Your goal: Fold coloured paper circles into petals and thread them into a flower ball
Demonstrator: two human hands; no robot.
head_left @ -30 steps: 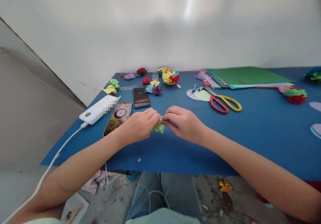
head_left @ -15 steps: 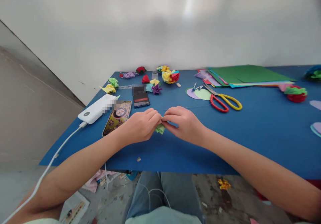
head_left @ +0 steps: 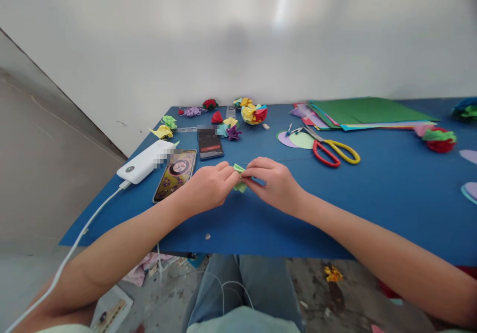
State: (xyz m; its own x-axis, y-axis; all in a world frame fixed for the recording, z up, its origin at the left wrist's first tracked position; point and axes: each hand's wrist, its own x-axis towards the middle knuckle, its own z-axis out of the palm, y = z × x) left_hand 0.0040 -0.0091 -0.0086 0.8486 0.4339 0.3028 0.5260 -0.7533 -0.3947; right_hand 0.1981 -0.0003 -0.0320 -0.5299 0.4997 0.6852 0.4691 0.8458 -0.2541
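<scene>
Over the front part of the blue table, my left hand (head_left: 214, 183) pinches a small piece of folded light green paper (head_left: 240, 186). My right hand (head_left: 274, 181) meets it from the other side, thumb and fingertips closed on the paper's edge. Part of the paper stands up between the two hands, and part hangs below; the rest is hidden by fingers. A fine thread (head_left: 294, 159) runs from behind my right hand toward scissors (head_left: 333, 151) with one red and one yellow handle.
Two phones (head_left: 210, 144) and a white power bank (head_left: 147, 161) with a cable are at left. Behind them sit several crumpled-paper flowers (head_left: 254, 114). Paper ovals (head_left: 301, 140) lie by the scissors. Coloured sheets (head_left: 368, 109) are stacked at the back right; another paper flower (head_left: 439, 139) is nearby.
The green paper has turned a little between my fingers, so a folded edge now shows above the fingertips. Both hands stay in nearly the same place.
</scene>
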